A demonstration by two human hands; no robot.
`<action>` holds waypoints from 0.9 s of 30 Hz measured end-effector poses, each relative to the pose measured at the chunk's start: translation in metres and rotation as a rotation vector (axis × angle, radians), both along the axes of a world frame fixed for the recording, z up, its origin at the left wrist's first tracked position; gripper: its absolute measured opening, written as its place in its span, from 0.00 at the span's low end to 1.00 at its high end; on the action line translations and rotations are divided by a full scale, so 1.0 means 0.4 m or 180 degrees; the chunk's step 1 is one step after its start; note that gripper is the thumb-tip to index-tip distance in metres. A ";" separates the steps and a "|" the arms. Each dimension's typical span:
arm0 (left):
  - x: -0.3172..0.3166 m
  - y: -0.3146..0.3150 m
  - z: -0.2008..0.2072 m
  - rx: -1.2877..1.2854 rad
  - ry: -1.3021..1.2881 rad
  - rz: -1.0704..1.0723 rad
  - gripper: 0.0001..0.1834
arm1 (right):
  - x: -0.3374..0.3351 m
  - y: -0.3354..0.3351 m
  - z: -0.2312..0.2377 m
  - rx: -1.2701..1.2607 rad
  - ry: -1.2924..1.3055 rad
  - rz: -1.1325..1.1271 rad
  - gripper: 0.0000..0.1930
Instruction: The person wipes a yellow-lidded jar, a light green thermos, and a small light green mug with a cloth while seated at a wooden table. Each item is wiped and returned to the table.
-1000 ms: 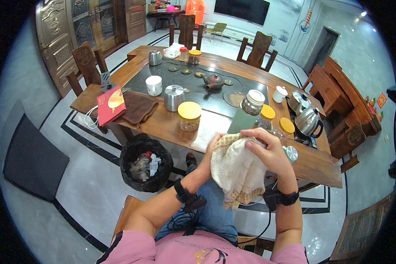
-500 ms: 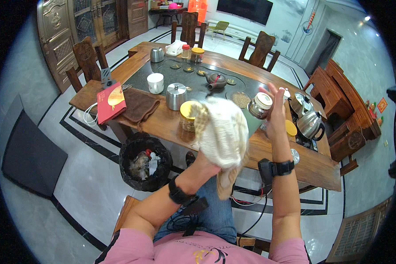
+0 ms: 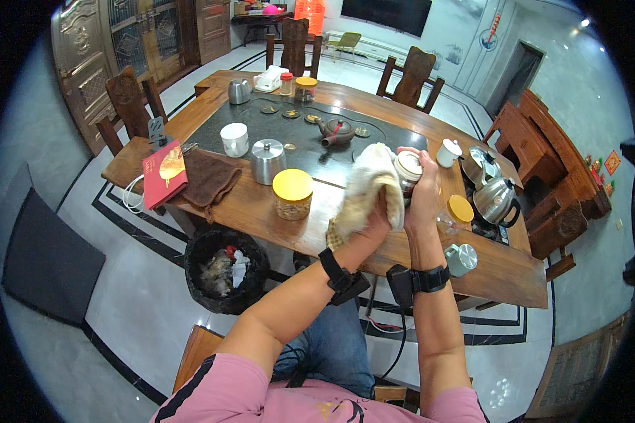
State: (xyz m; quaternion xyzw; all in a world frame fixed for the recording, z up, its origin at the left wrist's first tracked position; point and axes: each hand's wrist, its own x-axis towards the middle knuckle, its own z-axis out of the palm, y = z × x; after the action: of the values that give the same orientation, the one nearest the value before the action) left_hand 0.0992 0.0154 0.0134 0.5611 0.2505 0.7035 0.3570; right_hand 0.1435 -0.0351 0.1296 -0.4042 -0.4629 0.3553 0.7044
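Bunched in my left hand (image 3: pixel 376 227) is a white and tan cloth (image 3: pixel 363 185); its fold hides most of the fingers. My right hand (image 3: pixel 423 197) is closed around a small jar (image 3: pixel 408 168) with a pale lid and a dark lower part. The cloth lies against the jar's left side, or very close to it. Both hands are above the near right part of the tea table (image 3: pixel 317 233). Left of the cloth stands a jar with a yellow lid (image 3: pixel 293 190). Another yellow-lidded jar (image 3: pixel 458 210) and a pale green mug (image 3: pixel 461 259) are right of my right wrist.
A steel canister (image 3: pixel 268 162), white mug (image 3: pixel 234 139) and dark teapot (image 3: pixel 337 130) stand on the stone tray. Steel kettles (image 3: pixel 496 201) and a white lidded cup (image 3: pixel 449 152) are at the right. A red bag (image 3: pixel 165 174) and brown towel (image 3: pixel 208 180) lie left, above a trash bin (image 3: pixel 227 271).
My left hand and the cloth have moved right, up to the jar. My right hand's fingers, raised beside the jar before, now wrap it. The view has shifted slightly.
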 end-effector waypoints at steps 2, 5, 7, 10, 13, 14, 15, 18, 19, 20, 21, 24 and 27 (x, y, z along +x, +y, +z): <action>-0.029 0.015 0.042 0.0190 0.0359 -0.0090 0.25 | -0.003 0.006 -0.003 0.0042 0.0134 0.0050 0.24; -0.082 0.032 0.114 -0.1483 -0.1937 -0.2869 0.27 | -0.006 0.010 -0.005 0.0091 0.0384 0.0064 0.25; -0.109 0.062 0.153 -0.1875 -0.1292 -0.2854 0.27 | -0.006 0.012 -0.007 0.0129 0.0342 0.0106 0.25; -0.099 0.074 0.146 -0.1590 -0.1360 -0.2757 0.25 | -0.007 0.019 -0.011 0.0138 0.0332 0.0001 0.25; -0.059 0.047 0.078 -0.0422 -0.1105 -0.1894 0.21 | -0.007 0.030 -0.017 0.0270 0.0086 -0.0352 0.26; -0.049 0.016 0.041 -0.0129 -0.0554 -0.1344 0.21 | -0.006 0.034 -0.019 0.0308 -0.0025 -0.0449 0.27; -0.045 -0.014 0.006 -0.0011 0.0319 -0.0508 0.21 | -0.005 0.036 -0.021 0.0294 -0.0035 -0.0432 0.28; -0.048 -0.080 -0.066 0.0601 0.1474 0.0104 0.23 | 0.004 0.039 -0.020 0.0173 0.0011 -0.0355 0.30; -0.046 -0.086 -0.072 0.0679 0.1729 0.0102 0.24 | 0.005 0.038 -0.021 0.0225 0.0044 -0.0247 0.30; -0.044 -0.086 -0.072 0.0726 0.1903 0.0090 0.25 | 0.005 0.035 -0.024 0.0226 0.0097 -0.0242 0.30; -0.044 -0.081 -0.066 0.0776 0.2052 0.0070 0.26 | 0.004 0.036 -0.025 0.0042 0.0202 -0.0368 0.30; -0.043 -0.050 -0.024 0.0800 0.2213 -0.0048 0.30 | 0.002 0.023 -0.040 0.0460 -0.0528 -0.0722 0.29; -0.056 -0.030 0.030 0.0930 0.2520 0.0118 0.34 | 0.007 0.029 -0.052 0.0657 -0.0688 -0.0946 0.25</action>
State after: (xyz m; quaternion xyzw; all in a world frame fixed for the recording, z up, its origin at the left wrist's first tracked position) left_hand 0.0766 0.0035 0.0256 0.8282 0.2760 0.4680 0.1372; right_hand 0.1463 -0.0234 0.1089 -0.4294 -0.5050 0.1527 0.7329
